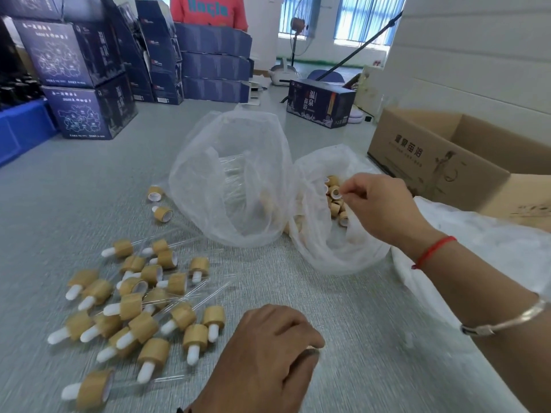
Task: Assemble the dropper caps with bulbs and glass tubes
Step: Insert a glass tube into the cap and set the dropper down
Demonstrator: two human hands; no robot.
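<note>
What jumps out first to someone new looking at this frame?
The heap of finished droppers, bamboo-look caps with white bulbs and glass tubes, spread over the grey table at lower left. Behind it two clear plastic bags stand open: the left bag holds glass tubes, and the right hand reaches into the right bag of loose caps. The left hand rests curled at bottom centre.

The left hand [268,350] curls over something tan at its fingertips, mostly hidden. Glass tubes [231,174] blur behind the hazy plastic bag [208,162]. The cardboard box [441,156] at the desk's right edge runs out of view.
</note>
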